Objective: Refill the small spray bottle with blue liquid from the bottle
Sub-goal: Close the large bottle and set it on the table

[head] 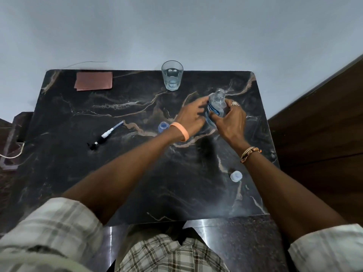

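A clear bottle [215, 107] with a blue label and pale blue liquid stands uncapped on the dark marble table [121, 173], right of centre. My right hand [231, 118] wraps its right side and my left hand [191, 119] touches its left side. Just behind my left wrist stands the small spray bottle [163, 127], bluish, open at the top and partly hidden. Its spray pump [104, 135], with a white tube and black head, lies flat at the table's left. A translucent cap [236, 176] sits near my right forearm.
A drinking glass [172, 75] holding some water stands at the table's far edge. A folded reddish cloth [94, 81] lies at the far left corner. A wooden panel [324, 134] rises to the right of the table. A white cable [13, 154] runs off the left.
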The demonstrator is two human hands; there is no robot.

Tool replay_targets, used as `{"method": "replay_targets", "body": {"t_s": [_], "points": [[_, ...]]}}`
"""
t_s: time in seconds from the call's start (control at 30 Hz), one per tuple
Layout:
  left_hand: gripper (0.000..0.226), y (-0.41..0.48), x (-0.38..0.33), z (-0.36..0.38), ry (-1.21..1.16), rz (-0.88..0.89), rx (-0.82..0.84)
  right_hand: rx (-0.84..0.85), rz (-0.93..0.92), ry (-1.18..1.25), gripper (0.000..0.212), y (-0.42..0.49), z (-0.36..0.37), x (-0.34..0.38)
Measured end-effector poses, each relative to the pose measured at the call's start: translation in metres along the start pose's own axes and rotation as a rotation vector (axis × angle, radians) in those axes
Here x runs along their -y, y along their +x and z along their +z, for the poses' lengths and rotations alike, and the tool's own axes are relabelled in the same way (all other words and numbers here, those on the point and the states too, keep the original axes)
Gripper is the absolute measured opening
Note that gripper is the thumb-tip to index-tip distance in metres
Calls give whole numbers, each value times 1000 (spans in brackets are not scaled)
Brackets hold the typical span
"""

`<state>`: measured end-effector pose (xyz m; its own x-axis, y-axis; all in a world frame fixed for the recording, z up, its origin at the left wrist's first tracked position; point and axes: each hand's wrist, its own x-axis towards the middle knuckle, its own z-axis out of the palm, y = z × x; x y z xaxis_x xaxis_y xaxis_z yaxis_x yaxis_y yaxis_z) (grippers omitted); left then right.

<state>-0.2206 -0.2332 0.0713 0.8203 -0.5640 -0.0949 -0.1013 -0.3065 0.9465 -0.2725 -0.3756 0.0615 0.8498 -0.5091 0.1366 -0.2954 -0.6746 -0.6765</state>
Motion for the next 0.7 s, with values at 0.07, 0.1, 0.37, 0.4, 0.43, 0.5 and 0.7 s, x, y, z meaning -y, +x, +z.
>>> {"method": "replay_targets", "body": {"t_s": [0.07, 0.1, 0.37, 0.4, 0.43, 0.5, 0.7], "points": [[68, 5, -3, 21, -114, -36, 15, 9, 34, -3, 40, -1, -3, -13], [67, 7, -3, 29, -145, -55, 3, 11, 53, -8, 39, -2, -4, -18], [64, 0, 16, 58, -135, -70, 6, 63, 103, 8, 39, -19, -5, -49], [64, -1, 17, 58, -110, -69, 2, 71, 109, 20, 42, -20, -6, -51], [63, -3, 19, 59, -79, -74, -10, 84, 110, 33, 47, -21, -7, -52], [58, -8, 23, 64, -41, -93, -39, 123, 111, 55, 62, -25, -13, -55], [50, -40, 40, 90, -6, -125, -97, 224, 147, 15, 103, -47, -50, -79]]}}
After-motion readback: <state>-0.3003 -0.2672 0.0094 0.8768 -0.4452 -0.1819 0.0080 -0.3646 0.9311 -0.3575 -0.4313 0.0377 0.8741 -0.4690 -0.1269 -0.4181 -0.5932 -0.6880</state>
